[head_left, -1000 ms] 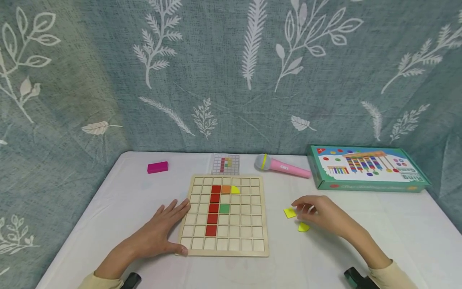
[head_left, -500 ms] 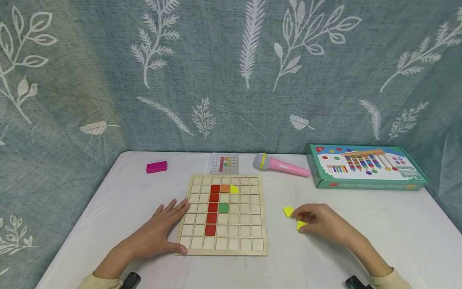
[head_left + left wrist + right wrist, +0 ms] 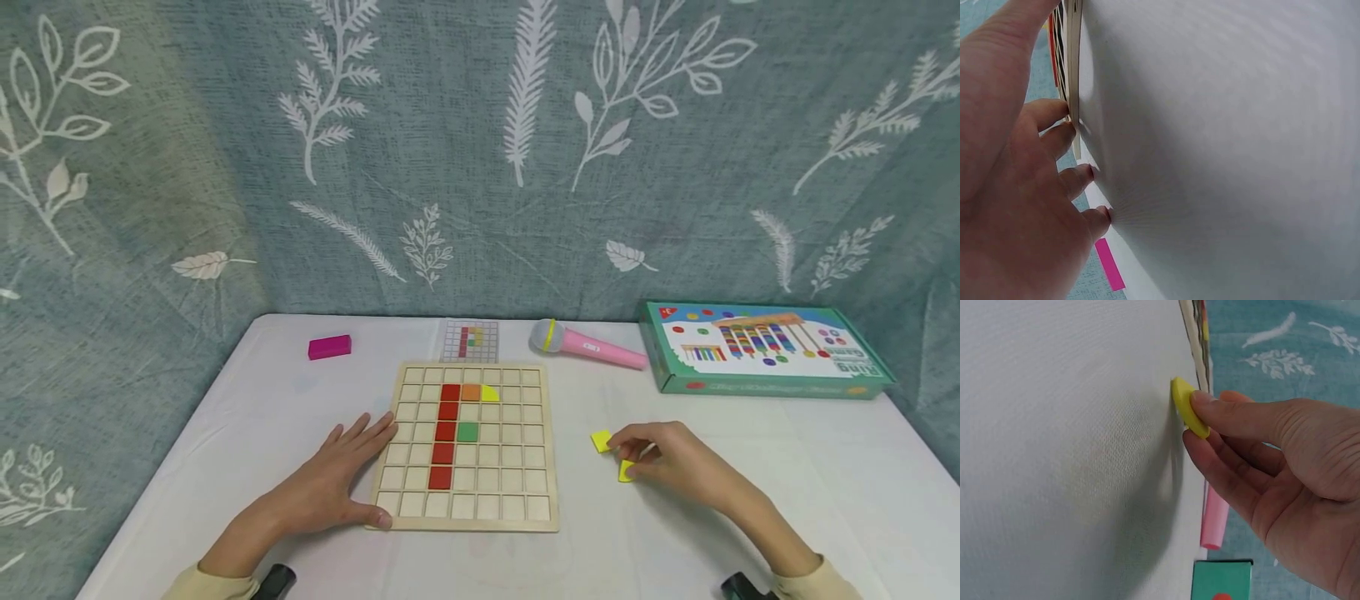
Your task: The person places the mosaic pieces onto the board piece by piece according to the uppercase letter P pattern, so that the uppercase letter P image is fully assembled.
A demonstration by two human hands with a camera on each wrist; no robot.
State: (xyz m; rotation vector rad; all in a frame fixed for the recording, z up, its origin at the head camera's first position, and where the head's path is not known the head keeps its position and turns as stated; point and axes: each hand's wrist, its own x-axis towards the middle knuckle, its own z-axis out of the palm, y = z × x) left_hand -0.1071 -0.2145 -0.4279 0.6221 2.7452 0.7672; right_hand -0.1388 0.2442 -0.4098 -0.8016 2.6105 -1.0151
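Your hands are bare: left hand (image 3: 326, 487), right hand (image 3: 678, 467). You wear pale yellow sleeves (image 3: 821, 579), with a black wrist mount (image 3: 273, 581) at each cuff.

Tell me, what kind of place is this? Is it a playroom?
Probably a play or puzzle table at home, though I can't be sure. A white table holds a wooden grid board with coloured tiles, a pink toy microphone and a boxed game. A leaf-print curtain hangs behind.
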